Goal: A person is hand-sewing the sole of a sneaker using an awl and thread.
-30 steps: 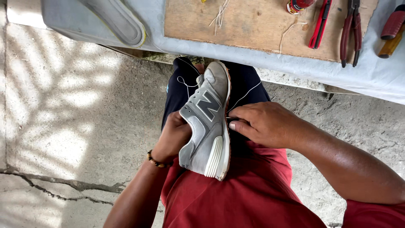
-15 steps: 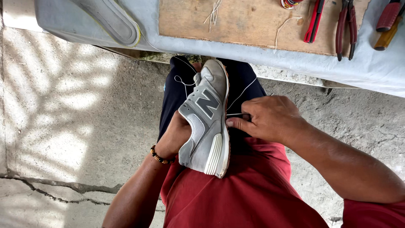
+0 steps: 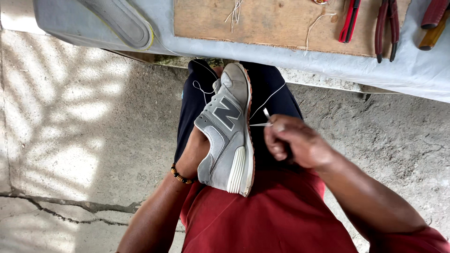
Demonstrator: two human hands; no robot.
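Grey shoe resting on lap, on its side, sole out for sewing; left hand tucked inside, closed or not unseen; right hand pinched shut on needle, thread tight

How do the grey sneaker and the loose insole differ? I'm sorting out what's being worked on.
The grey sneaker rests on the lap, held by the left hand; the insole lies untouched on the table. The sneaker is bulky with thread running from it; the insole is flat. Both are grey.
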